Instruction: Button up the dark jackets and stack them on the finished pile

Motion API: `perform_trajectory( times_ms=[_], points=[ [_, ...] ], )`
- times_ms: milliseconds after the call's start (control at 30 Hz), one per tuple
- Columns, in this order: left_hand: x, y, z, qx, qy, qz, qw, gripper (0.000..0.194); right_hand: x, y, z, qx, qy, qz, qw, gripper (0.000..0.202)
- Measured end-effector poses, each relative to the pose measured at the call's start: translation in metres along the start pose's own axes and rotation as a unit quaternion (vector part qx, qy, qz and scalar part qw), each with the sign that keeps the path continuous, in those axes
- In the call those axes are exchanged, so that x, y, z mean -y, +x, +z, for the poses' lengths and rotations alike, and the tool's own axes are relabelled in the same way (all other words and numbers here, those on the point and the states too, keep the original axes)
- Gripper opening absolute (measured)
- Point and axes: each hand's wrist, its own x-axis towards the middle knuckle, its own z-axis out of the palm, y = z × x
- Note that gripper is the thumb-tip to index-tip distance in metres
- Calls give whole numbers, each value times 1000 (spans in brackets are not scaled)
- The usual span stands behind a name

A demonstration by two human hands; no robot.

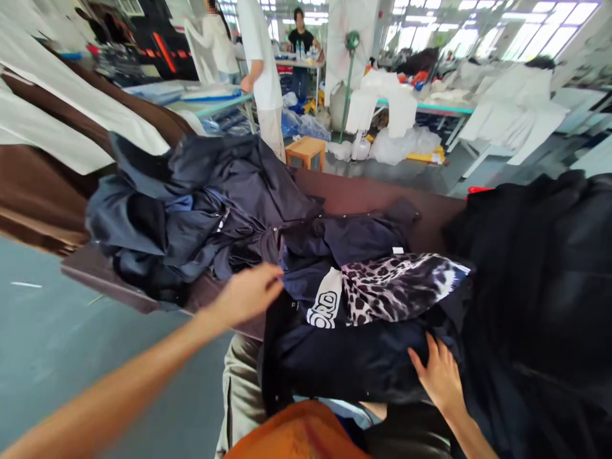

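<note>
A dark navy jacket (344, 357) lies spread over my lap and the table edge, with a black-and-white leopard-print panel (387, 290) and a white patch with dark lettering (326, 299) showing on it. My left hand (251, 293) is at the jacket's left side by the collar area; its fingers are smeared by motion, so any hold is unclear. On the jacket's lower right part rests my right hand (440, 373), fingers spread and palm down. A small white tag (398, 250) shows above the print.
Crumpled dark garments (215, 204) lie on the brown table (373, 191) to the left. A large black garment pile (540, 287) rises at the right. Brown and white cloth (71, 127) hangs far left. Beyond are a wooden stool (306, 151), a fan (352, 41) and several people.
</note>
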Motion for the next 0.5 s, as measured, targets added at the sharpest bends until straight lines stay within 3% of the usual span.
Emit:
perform_trajectory(
  times_ms=[67, 100, 167, 267, 333, 400, 500],
  points=[
    [-2, -45, 84, 96, 20, 73, 993, 36, -15, 6, 11, 18, -25, -5, 1000, 70],
    [7, -58, 114, 107, 58, 77, 990, 46, -22, 13, 16, 26, -31, -14, 999, 68],
    [36, -60, 145, 99, 108, 62, 987, 49, -34, 33, 24, 37, -37, -23, 998, 63],
    [86, -24, 141, 50, 145, 2, 988, 41, -43, 68, 26, 41, -37, -2, 998, 55],
    [102, 2, 129, 39, 149, -21, 988, 37, -42, 81, 19, 7, -17, 14, 1000, 48],
    [99, 10, 118, 24, 151, -40, 987, 34, -33, 79, 5, -32, 30, -32, 999, 40],
    [63, -20, 112, -6, 95, 2, 995, 31, -21, 52, -20, -12, 104, -201, 974, 33]
  ],
)
